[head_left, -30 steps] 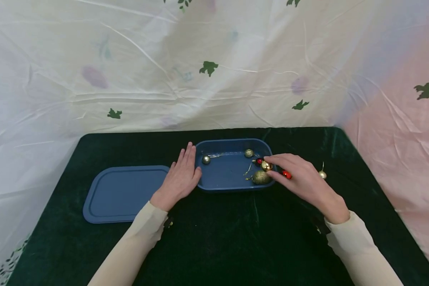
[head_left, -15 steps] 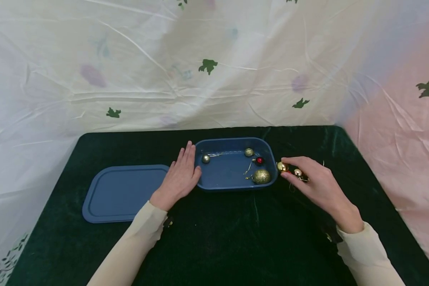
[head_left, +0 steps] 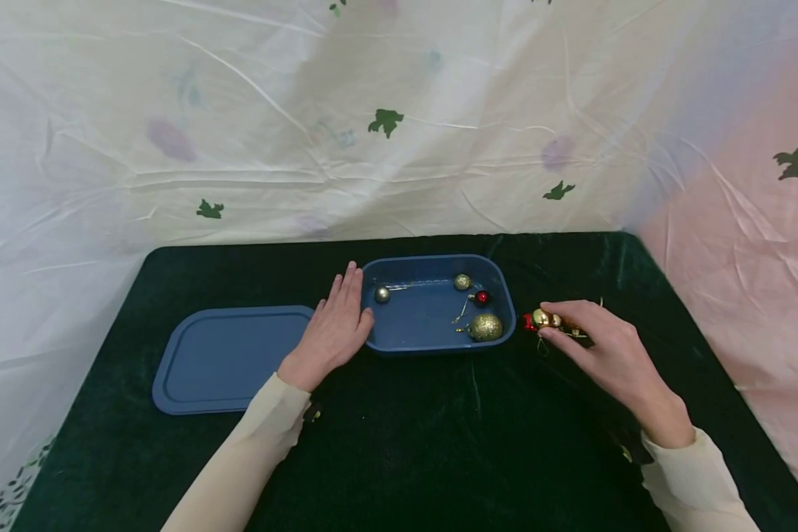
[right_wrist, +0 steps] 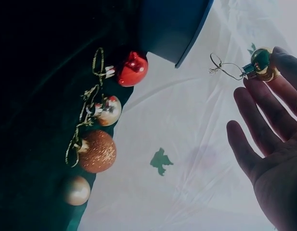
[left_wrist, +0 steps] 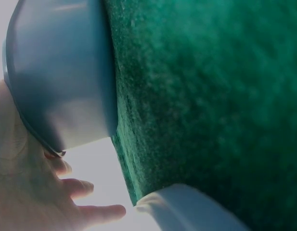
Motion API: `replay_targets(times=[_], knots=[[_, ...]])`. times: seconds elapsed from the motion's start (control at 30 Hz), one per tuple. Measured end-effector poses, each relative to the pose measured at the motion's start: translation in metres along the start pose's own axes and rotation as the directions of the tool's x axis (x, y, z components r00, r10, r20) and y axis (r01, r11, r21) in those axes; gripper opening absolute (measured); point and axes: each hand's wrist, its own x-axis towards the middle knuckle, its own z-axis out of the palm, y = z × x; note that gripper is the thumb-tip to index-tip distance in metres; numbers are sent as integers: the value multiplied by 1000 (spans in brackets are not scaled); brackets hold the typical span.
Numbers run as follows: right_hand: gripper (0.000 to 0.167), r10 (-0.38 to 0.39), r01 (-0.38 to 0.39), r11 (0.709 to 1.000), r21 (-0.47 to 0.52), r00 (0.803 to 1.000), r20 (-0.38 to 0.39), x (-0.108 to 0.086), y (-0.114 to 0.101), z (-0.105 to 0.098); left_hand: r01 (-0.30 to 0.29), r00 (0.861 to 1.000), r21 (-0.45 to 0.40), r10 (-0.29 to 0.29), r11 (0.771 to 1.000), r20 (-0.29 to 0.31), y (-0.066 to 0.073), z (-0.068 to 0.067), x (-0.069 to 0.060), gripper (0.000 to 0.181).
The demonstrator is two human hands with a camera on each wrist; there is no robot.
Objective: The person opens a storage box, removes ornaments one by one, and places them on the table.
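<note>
My right hand (head_left: 615, 362) pinches a shiny gold bauble (right_wrist: 269, 67) between thumb and fingertips; its string loop dangles free. The hand is just right of the blue box (head_left: 415, 314), above loose baubles on the table. In the right wrist view these are a red bauble (right_wrist: 133, 70), a shiny pale gold bauble (right_wrist: 109, 110), a copper glitter bauble (right_wrist: 98, 151) and a pearly bauble (right_wrist: 77, 190). My left hand (head_left: 332, 329), fingers straight, rests against the box's left end. Inside lie a large gold glitter bauble (head_left: 486, 327), a small glitter one, a dark red one and a silvery one.
A flat blue lid (head_left: 222, 362) lies left of the box, partly beneath the left forearm. Dark green velvet cloth (head_left: 399, 443) covers the table. Behind it hangs a pale patterned curtain (head_left: 273, 148).
My right hand has drawn back rightward from the box's right edge, carrying the gold bauble to above the loose ones. The left hand stays in place.
</note>
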Motion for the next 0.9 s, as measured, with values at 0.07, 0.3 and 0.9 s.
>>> replay_targets(times=[0.07,0.3,0.9], knots=[[55,5,-5,1000,-8,1000,3,-3,2,0,-2,1000,-2,2,1000,-1,0,0,0,72],[51,0,0,1000,-21,1000,8,-12,6,2,-2,1000,1,2,1000,-2,0,0,0,72],[34,54,-44,995,-85,992,118,-24,19,20,1,1000,6,-1,1000,5,1,-1,0,73]])
